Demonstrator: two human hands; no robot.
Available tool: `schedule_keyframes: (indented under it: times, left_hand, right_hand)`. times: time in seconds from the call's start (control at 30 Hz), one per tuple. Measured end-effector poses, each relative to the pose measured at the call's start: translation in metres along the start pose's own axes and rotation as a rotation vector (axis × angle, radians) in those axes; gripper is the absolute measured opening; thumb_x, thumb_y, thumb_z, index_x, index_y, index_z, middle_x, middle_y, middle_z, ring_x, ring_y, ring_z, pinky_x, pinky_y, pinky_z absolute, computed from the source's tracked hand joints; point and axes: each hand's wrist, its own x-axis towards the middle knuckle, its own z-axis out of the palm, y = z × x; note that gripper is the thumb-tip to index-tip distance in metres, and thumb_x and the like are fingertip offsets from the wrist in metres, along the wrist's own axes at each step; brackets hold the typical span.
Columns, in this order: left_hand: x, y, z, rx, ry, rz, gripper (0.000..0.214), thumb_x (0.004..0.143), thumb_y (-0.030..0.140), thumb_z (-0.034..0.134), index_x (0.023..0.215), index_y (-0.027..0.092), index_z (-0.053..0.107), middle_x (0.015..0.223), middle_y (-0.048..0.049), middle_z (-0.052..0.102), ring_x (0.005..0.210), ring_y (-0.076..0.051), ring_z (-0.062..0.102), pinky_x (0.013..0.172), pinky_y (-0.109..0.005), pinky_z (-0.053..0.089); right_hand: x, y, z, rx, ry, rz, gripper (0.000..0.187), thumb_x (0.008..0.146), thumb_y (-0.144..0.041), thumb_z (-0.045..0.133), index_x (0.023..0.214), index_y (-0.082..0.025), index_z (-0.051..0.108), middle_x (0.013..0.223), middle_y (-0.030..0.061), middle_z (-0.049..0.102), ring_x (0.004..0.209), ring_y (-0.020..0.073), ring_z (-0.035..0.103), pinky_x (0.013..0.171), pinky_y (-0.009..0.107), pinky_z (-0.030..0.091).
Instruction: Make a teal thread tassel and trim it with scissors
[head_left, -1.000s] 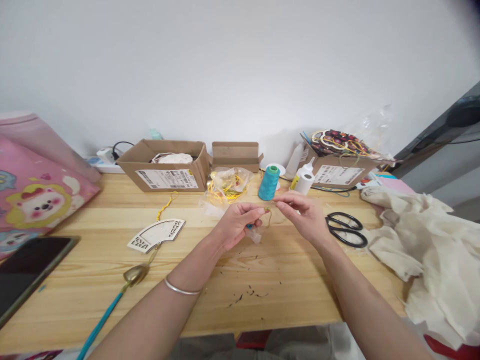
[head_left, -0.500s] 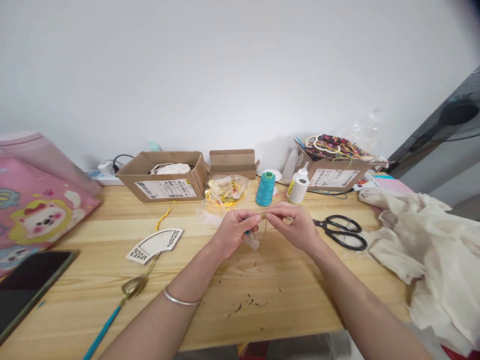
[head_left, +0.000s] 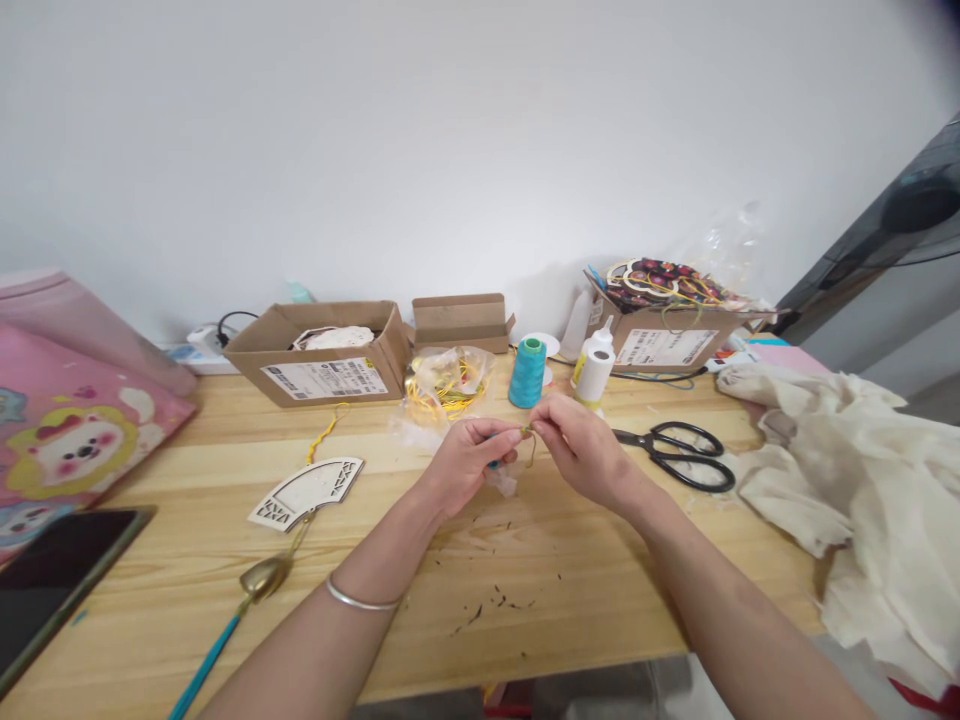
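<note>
My left hand [head_left: 466, 468] is closed in a pinch on a thin olive-gold cord [head_left: 533, 452], whose loose end hangs down between my hands. Under its fingers show a bit of blue and a scrap of clear plastic [head_left: 504, 482]; what the blue thing is stays hidden. On the cord's other side, the fingertips of my right hand [head_left: 583, 452] press together, close to the left thumb. Just behind the hands stands a teal thread cone [head_left: 528, 374]. Black-handled scissors [head_left: 679, 455] lie to the right of my right hand, their blades partly hidden by it.
A fan-shaped wooden piece [head_left: 306, 492] with a gold cap and teal tassel [head_left: 208, 662] lies left, near a phone [head_left: 64, 575]. Behind are cardboard boxes [head_left: 330, 375], a bag of yellow cords [head_left: 448, 385] and glue bottles [head_left: 596, 372]. Cream cloth [head_left: 892, 500] heaps at right.
My right hand has turned and drawn slightly up and away from the left fingertips, so more cord shows between them. The left hand stays nearly in place.
</note>
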Motion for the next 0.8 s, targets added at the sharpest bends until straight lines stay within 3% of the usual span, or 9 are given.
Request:
schedule_keyframes:
  times: [0.23, 0.43, 0.57, 0.8]
  left_hand:
    - [-0.0028, 0.0016, 0.0007, -0.048, -0.033, -0.018, 0.016, 0.058, 0.028, 0.071, 0.063, 0.014, 0.066, 0.050, 0.0030, 0.053, 0.050, -0.005, 0.045, 0.050, -0.020, 0.032]
    - [-0.0026, 0.0018, -0.0012, -0.055, -0.032, -0.024, 0.017, 0.059, 0.028, 0.070, 0.064, 0.013, 0.065, 0.050, 0.0021, 0.053, 0.050, -0.006, 0.046, 0.047, -0.019, 0.031]
    - [-0.0018, 0.0012, -0.0028, -0.081, -0.034, -0.010, 0.018, 0.059, 0.028, 0.071, 0.065, 0.012, 0.065, 0.054, 0.0017, 0.054, 0.051, -0.006, 0.047, 0.047, -0.019, 0.031]
    - [-0.0019, 0.0029, -0.0005, -0.080, 0.000, -0.005, 0.018, 0.057, 0.027, 0.072, 0.062, 0.012, 0.064, 0.051, 0.0024, 0.052, 0.050, -0.006, 0.046, 0.047, -0.019, 0.031]
  right_hand:
    - [0.0008, -0.0024, -0.0034, 0.325, -0.078, 0.129, 0.017, 0.084, -0.022, 0.035, 0.069, -0.018, 0.042, 0.059, -0.0027, 0.041, 0.055, 0.0088, 0.040, 0.050, 0.021, 0.034]
    - [0.0027, -0.0024, -0.0024, 0.655, -0.130, 0.302, 0.023, 0.081, -0.035, 0.044, 0.068, -0.017, 0.047, 0.057, -0.0038, 0.043, 0.051, 0.0068, 0.041, 0.048, 0.019, 0.037]
    - [0.0028, -0.0028, -0.0031, 0.695, -0.071, 0.341, 0.027, 0.078, -0.039, 0.048, 0.065, -0.016, 0.052, 0.058, -0.0028, 0.047, 0.051, 0.0065, 0.043, 0.050, 0.020, 0.038]
    - [0.0032, -0.0065, -0.0014, 0.728, -0.003, 0.424, 0.016, 0.069, -0.032, 0.059, 0.070, -0.015, 0.058, 0.059, -0.0021, 0.054, 0.049, 0.0062, 0.043, 0.046, 0.019, 0.036]
